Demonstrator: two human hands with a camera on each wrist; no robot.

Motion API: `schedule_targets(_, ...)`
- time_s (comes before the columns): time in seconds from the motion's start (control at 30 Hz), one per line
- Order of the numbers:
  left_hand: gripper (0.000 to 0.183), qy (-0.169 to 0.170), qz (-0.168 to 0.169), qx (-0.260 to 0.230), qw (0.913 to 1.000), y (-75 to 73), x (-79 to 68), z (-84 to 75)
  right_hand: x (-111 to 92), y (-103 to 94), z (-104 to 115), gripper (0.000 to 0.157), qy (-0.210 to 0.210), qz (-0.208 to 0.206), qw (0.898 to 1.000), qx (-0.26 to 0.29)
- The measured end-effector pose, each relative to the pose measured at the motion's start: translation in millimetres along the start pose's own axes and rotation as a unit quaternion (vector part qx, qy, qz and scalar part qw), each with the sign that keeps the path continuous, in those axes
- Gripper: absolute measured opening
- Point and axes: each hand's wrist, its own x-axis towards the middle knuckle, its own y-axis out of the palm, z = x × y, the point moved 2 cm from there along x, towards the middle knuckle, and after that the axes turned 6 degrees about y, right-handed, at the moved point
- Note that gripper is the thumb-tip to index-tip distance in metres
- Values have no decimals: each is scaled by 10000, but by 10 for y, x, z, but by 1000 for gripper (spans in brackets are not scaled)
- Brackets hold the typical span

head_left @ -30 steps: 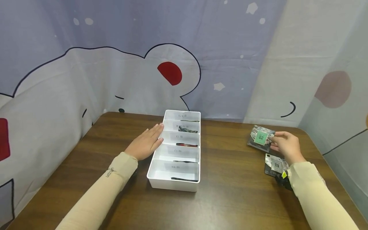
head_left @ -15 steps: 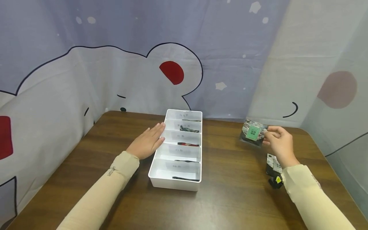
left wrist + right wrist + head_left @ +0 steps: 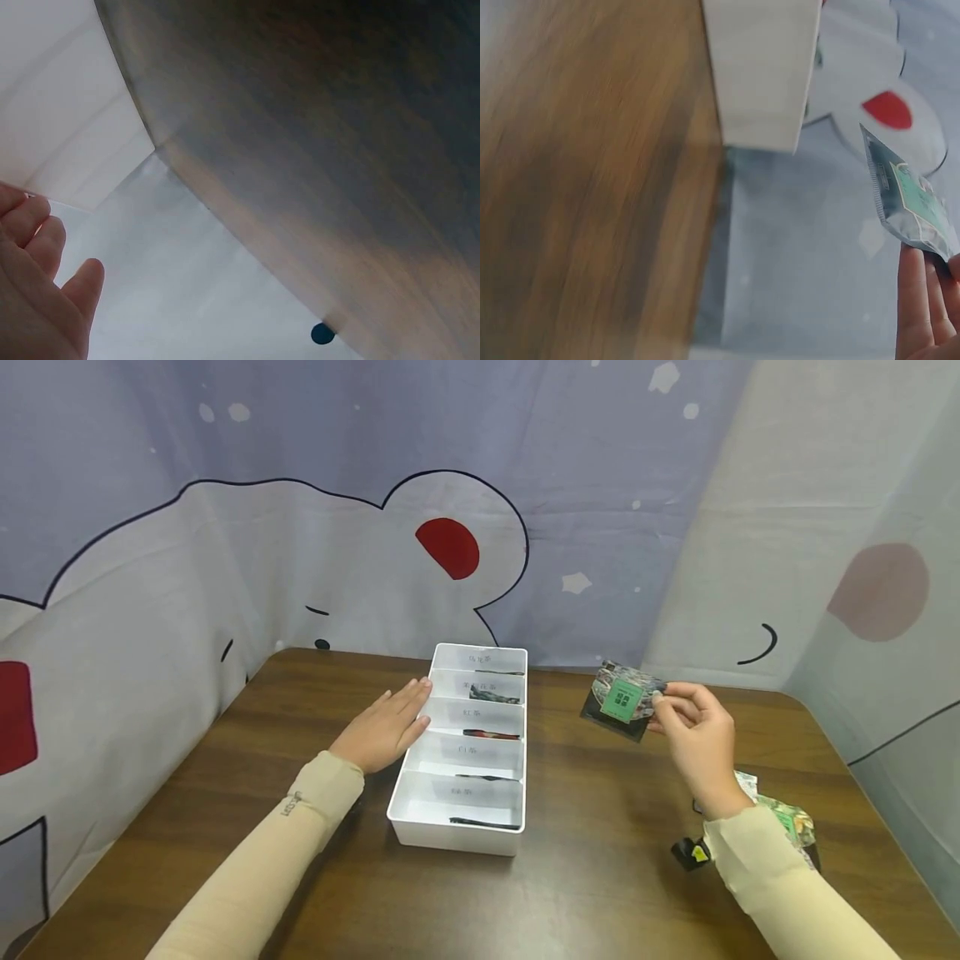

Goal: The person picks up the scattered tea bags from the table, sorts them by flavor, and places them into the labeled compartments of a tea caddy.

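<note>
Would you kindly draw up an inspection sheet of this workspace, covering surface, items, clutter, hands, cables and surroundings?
Surface: brown wood-grain table.
Job's things: white tray, flat items showing in its five compartments; green-labelled packet, held above the table.
Clutter: other packets at the right, partly hidden by the right sleeve.
Hands: left hand at the tray's left side, fingers extended; right hand pinches the green-labelled packet.
Cables: nothing seen.
Surroundings: printed curtain behind the table.

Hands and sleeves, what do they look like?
The left hand and right hand are bare. The left sleeve and right sleeve are pale cream, the left with dark lettering. A black device with a yellow patch shows by the right cuff.
</note>
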Motion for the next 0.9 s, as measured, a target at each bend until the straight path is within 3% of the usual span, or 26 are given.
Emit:
schedule_targets(0.37,64,19,5,-52,10000,29,7,-12,-313,220,255,20,-647,463,9937,784)
schedule_targets(0.57,64,8,-16,-4,10000,18,-3,0,-455,354,319,27,-1068,829,9891,585)
schedule_targets(0.9,64,53,11,211,9998,-2,5,9,-675,520,381,25,-1198,1117,9827,869)
